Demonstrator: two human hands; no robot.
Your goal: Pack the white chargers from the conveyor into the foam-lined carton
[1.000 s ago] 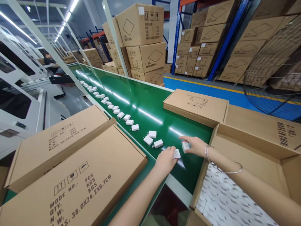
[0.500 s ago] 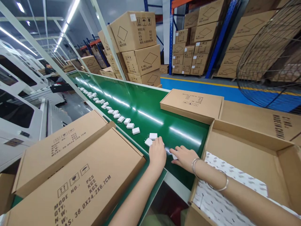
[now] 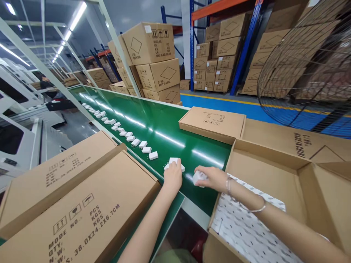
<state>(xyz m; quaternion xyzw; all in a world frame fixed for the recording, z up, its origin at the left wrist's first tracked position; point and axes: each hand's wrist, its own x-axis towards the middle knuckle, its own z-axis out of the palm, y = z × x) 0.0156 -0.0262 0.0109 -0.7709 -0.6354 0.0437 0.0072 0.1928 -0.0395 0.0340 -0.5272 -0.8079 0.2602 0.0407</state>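
In the head view, the left hand [image 3: 173, 177] is laid palm-down on the green conveyor belt [image 3: 164, 128], its fingers curled over a pair of white plug adapters [image 3: 173, 161] which are covered in part and touched by the fingertips; whether they are actually pinched cannot be told, since the hand hides the contact. Just to the right of that hand, the right hand [image 3: 212, 178] is closed on a white plug adapter [image 3: 197, 178], which is clasped between thumb and fingers just above the belt surface; two thin bangles [image 3: 229, 187] are worn on that wrist. Beyond the left hand, a line of white adapters [image 3: 131, 138] is strung out along the near edge of the belt, away from the wearer; the nearest of them [image 3: 153, 155] lies just past the left fingertips and apart from them. Under the right forearm and to the right of both hands, an open cardboard carton [image 3: 270, 160] is set, its floor covered by a white patterned sheet [image 3: 246, 230]. Past the right hand, a flat closed carton [image 3: 212, 123] rests on the belt; to the left of the left arm, two flat printed cartons [image 3: 82, 197] are stacked at the belt's edge. Well beyond the hands, stacked brown cartons [image 3: 153, 58] are seen, and a wire fan guard [image 3: 307, 65] stands far right.
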